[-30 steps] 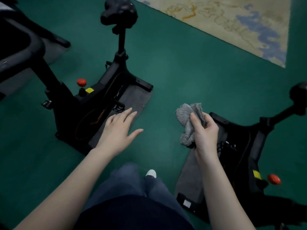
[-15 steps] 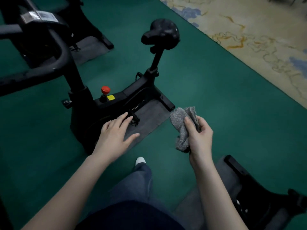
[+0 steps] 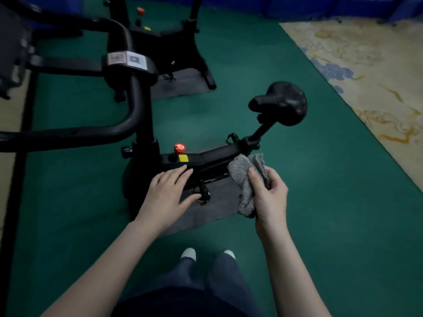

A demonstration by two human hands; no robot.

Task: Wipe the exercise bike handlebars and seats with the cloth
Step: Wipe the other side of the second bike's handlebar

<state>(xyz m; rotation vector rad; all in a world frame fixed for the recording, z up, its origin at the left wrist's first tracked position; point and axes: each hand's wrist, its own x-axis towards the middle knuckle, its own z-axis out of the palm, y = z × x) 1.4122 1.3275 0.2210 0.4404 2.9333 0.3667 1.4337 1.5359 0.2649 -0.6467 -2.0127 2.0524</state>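
A person stands on a green floor (image 3: 320, 202) and looks down at a black exercise bike (image 3: 206, 161). The right hand (image 3: 269, 197) holds a grey cloth (image 3: 246, 177). The thumb and fingers are curled round the cloth and pinch it, so this grip is pressed on the cloth. The cloth is bunched up and hangs down below the hand. It is in the air in front of the bike frame, below the seat post, and it is not touching the seat.

The left hand (image 3: 167, 193) is flat, with its fingers straight and spread a little. It holds nothing. It is out over the bike frame, but I cannot tell if it touches the bike.

The black seat (image 3: 279, 102) sits up high on a tilted post, above and a bit right of the cloth. The black handlebars (image 3: 128, 110) curve away to the left. A red knob (image 3: 180, 148) stands on the frame with a yellow sticker (image 3: 183, 157) just beside it. The bike stands on a grey mat (image 3: 212, 209). A second bike (image 3: 169, 49) stands further back. A pale rug (image 3: 370, 76) with blue and yellow swirls lies to the right.
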